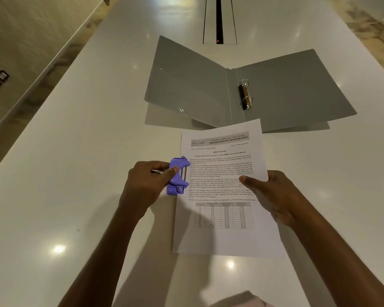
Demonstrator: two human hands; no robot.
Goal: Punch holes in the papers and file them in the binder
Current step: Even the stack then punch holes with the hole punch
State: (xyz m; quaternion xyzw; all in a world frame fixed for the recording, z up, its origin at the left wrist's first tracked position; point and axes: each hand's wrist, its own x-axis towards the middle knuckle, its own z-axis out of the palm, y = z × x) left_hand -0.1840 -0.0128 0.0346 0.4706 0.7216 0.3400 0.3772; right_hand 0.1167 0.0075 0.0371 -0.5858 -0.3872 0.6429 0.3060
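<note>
So the top sheet of the papers (224, 196) reads "BANGALORE METRO RAIL CORPORATION LIMITED" in its header bar, then "MEDIA RELEASE" below, and there's a fare table lower down whose numbers we can't make out. Our left hand (146, 182) has its grip closed around the purple hole punch (177, 176), which sits right on the left edge of the sheet at mid-frame. Our right hand (273, 191) pinches the right edge, thumb on top of the print. The grey binder (286, 94) lies open in the upper middle of the frame with its metal rings (246, 94) showing; the sheet's top right corner overlaps the binder's near edge. The white bench (75, 151) has plenty of bare room at left and lower left, and its edge runs diagonally up the left side.
</note>
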